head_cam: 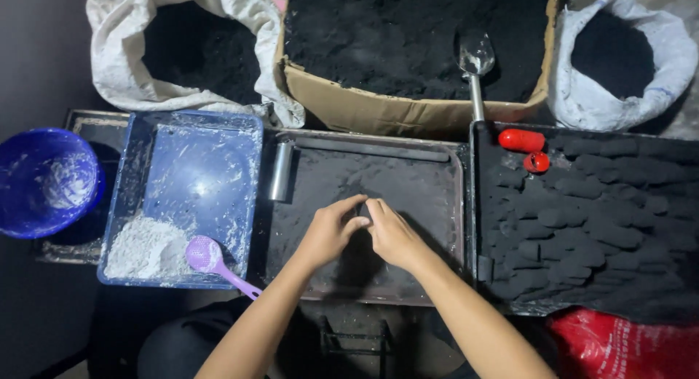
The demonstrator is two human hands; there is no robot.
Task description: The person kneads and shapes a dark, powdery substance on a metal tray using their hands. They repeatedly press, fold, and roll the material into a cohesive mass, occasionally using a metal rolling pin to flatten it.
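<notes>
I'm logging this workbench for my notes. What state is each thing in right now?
Left hand: fingers bent, pressed against the right, over the middle tray.
Right hand: fingers bent, touching the left.
Middle tray: coated in black powder.
Blue tray: smeared white, powder heaped in one corner.
Purple spoon: lying in the blue tray.
Metal scoop: resting in the box of black powder.
Right tray: covered with black lumps.

Shiny metal scoop (pixel 475 56) in matt black powder (pixel 408 37), rough cardboard box (pixel 342 102), glossy blue plastic tray (pixel 196 182) dusted white.
</notes>
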